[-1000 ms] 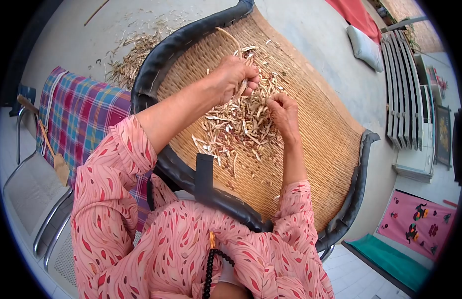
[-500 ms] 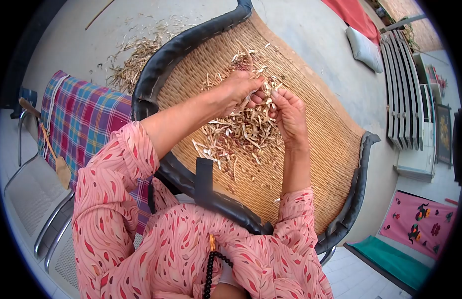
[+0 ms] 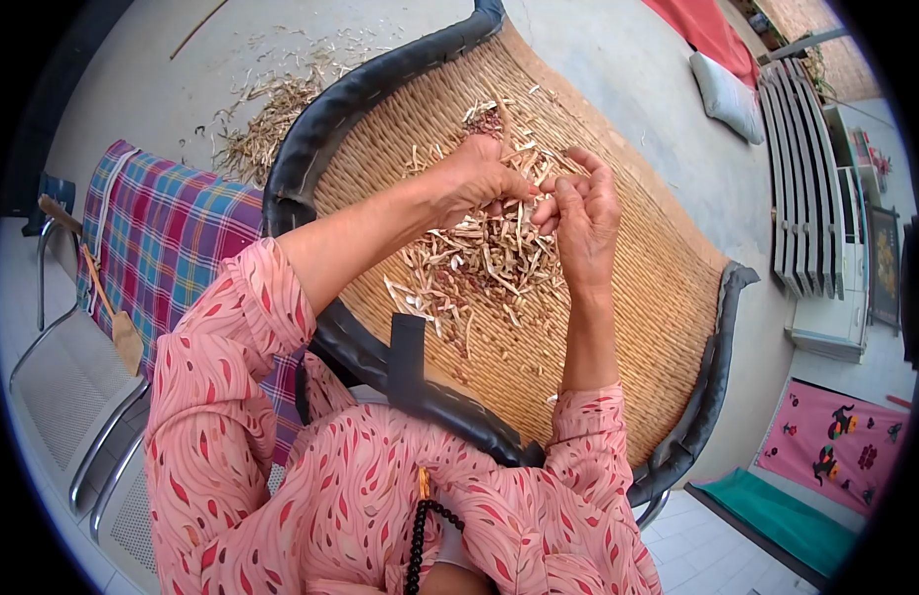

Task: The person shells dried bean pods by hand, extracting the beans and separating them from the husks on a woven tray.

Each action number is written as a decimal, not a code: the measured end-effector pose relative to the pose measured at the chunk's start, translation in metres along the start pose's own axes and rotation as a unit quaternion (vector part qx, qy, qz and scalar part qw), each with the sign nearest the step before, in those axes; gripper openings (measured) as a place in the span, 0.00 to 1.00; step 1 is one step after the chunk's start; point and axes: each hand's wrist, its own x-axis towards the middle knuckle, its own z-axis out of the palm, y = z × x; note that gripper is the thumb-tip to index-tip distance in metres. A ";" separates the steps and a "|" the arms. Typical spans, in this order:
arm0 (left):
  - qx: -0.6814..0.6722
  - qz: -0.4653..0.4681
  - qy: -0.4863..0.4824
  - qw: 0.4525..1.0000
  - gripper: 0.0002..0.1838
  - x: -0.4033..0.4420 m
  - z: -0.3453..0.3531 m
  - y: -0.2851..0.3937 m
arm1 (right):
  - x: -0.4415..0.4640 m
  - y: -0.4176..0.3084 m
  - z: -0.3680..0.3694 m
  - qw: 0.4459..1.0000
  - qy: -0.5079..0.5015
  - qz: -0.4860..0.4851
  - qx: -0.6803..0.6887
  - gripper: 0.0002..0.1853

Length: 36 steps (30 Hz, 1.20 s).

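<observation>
A wide woven tray [image 3: 618, 327] with a black wrapped rim lies in front of me. On it is a heap of dry bean pods [image 3: 499, 253], pale and split, with dark red beans [image 3: 484, 121] scattered among them and bunched at the far side. My left hand [image 3: 479, 180] is over the heap, thumb and fingers pinched on a dry bean pod. Close against its fingertips, my right hand [image 3: 585, 218] is curled, thumb and fingers pinching at the same spot; the pod between them is mostly hidden.
Pod husks [image 3: 271, 129] lie piled on the floor beyond the tray's left side. A checked cloth [image 3: 172, 238] hangs over a metal chair [image 3: 67, 382] at left, near a wooden spoon [image 3: 125, 342]. A cushion [image 3: 727, 99] and stacked slatted panels [image 3: 801, 183] are at right.
My right hand has shifted slightly right and turned, its fingers curling more. My left hand has tilted a little, its fingertips now lower and pointing towards the right hand.
</observation>
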 end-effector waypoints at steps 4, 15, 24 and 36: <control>-0.070 0.002 0.068 0.995 0.07 0.001 -0.001 0.004 | 0.003 0.004 -0.012 0.999 -0.018 0.029 0.021 0.10; -0.178 0.023 0.081 0.980 0.05 0.002 -0.007 0.003 | -0.003 0.011 -0.009 0.988 -0.097 0.094 0.070 0.10; -0.212 0.010 0.084 0.974 0.06 0.004 -0.011 0.002 | -0.005 0.016 0.004 0.993 -0.062 0.054 0.090 0.03; -0.230 0.012 0.126 0.965 0.08 0.004 -0.012 0.007 | -0.006 0.023 0.000 0.998 -0.053 0.007 0.024 0.03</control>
